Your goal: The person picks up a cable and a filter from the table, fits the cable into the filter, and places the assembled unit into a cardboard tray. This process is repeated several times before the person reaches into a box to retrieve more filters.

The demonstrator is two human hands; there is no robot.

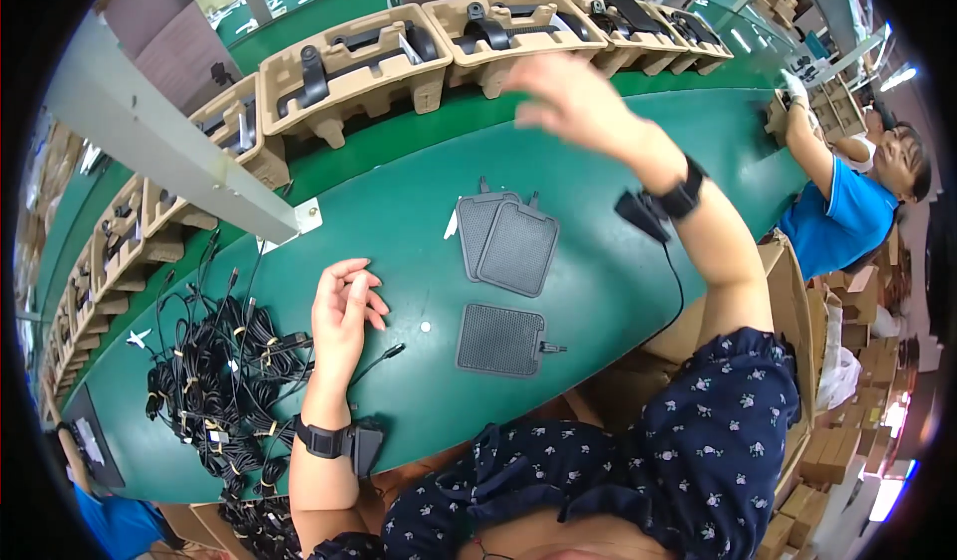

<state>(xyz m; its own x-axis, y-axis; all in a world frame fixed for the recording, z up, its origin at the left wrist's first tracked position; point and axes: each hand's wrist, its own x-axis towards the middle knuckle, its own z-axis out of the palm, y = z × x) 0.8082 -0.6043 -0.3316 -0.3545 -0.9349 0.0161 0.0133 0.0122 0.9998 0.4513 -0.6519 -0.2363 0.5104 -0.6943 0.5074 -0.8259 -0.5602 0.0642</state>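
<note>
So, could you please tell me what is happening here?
At a green tabletop, someone in a navy floral top has a blurred bare right hand raised near a row of brown moulded trays of black parts; no object shows in it. The bare left hand, loosely curled and seemingly empty, is beside a heap of black cables. Three flat dark-grey textured rectangular panels lie on the tabletop, two overlapping and one apart. To the right is a co-worker in blue.

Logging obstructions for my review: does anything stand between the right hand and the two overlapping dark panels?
Nothing visible does: green tabletop shows between the right hand and the two overlapping dark panels.
</note>
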